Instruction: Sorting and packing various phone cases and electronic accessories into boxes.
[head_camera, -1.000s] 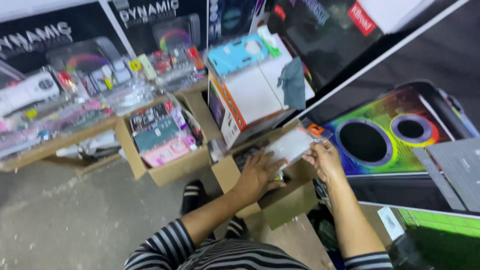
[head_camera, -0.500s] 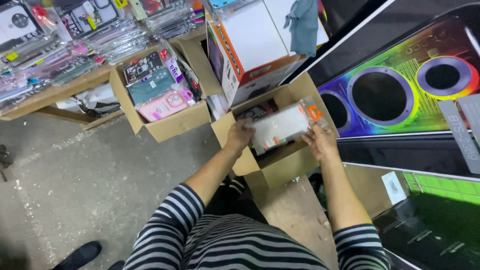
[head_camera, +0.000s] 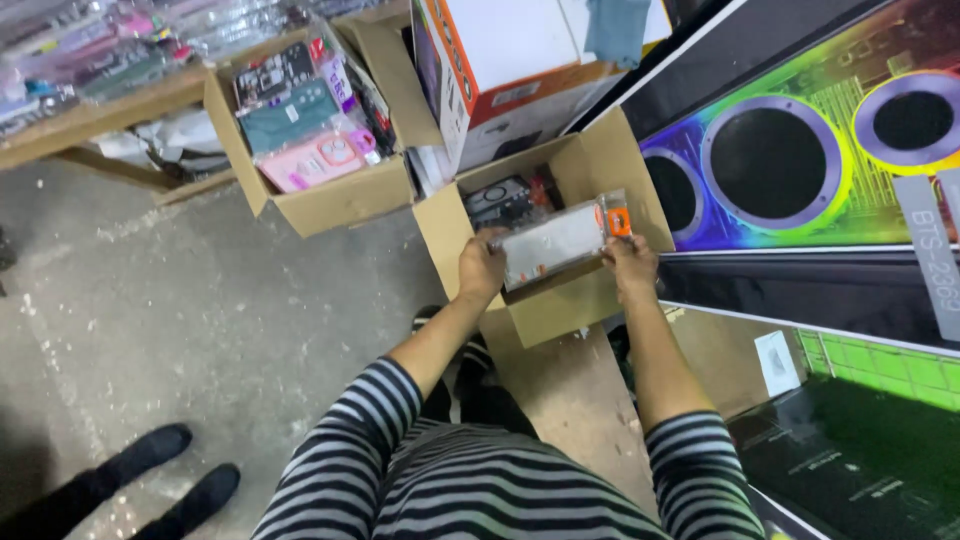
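Note:
Both hands hold a flat clear packet (head_camera: 556, 243) with an orange tab, one at each end, just over an open cardboard box (head_camera: 560, 306). My left hand (head_camera: 480, 268) grips the packet's left end, and my right hand (head_camera: 629, 266) grips its right end by the orange tab. Inside the box, behind the packet, lie darker packaged items (head_camera: 505, 199). My striped sleeves and lap fill the bottom of the view.
A second cardboard box (head_camera: 320, 205) to the left is packed with teal and pink packets. A white and orange carton (head_camera: 500, 70) stands behind. Large speaker cartons (head_camera: 800, 170) lie to the right. Another person's black shoes (head_camera: 150, 478) stand on the concrete floor at the lower left.
The view has tilted down and moved closer. My hands have kept hold of the packet and brought it lower, down to the open box's front edge.

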